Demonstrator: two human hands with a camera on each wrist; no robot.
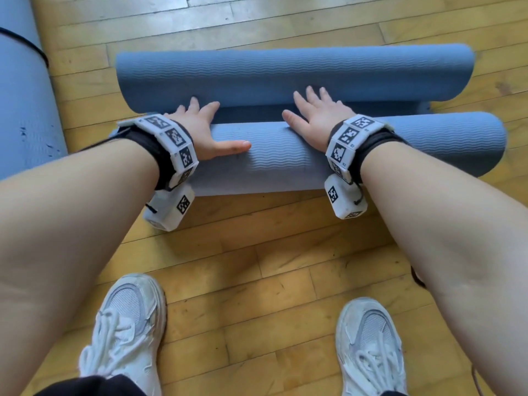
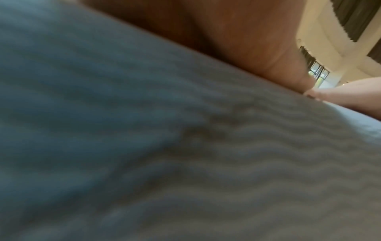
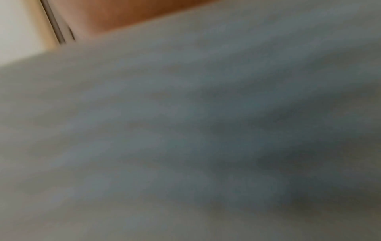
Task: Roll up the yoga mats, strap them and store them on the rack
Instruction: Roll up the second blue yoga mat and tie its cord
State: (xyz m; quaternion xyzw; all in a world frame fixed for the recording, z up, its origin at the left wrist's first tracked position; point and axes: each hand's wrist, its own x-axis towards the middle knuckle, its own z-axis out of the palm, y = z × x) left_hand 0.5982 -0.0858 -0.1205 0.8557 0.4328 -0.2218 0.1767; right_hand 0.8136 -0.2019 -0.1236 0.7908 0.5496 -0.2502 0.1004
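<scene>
The left hand [image 1: 204, 130] and the right hand [image 1: 317, 118] are laid flat, palms down and fingers spread, on a blue yoga mat [image 1: 285, 155] that lies on the wooden floor [image 1: 257, 267]. Nothing is gripped: the fingers are straight and are pressed onto the ribbed surface. The hands are held apart, each a little to its own side of the mat's middle, with the thumbs pointed inward toward each other. In both wrist views little but blurred blue ribbing is shown.

The mat is seen as two rolled portions, the near roll directly beneath the palms and a far roll [image 1: 294, 72] just beyond the fingertips, with a short dark strip between them. Whether one mat is rolled from both ends cannot be told for certain. The long axis runs left to right, across the line of the forearms, so any rolling push would be directed straight away from the body. Neither hand is clearly nearer; the right hand is reached slightly further forward.

Another rolled blue mat [image 1: 23, 95], bound by a black strap [image 1: 31, 47], lies at the far left. White sneakers [image 1: 125, 324] are planted on the floor nearer the body. No rack is in view.
</scene>
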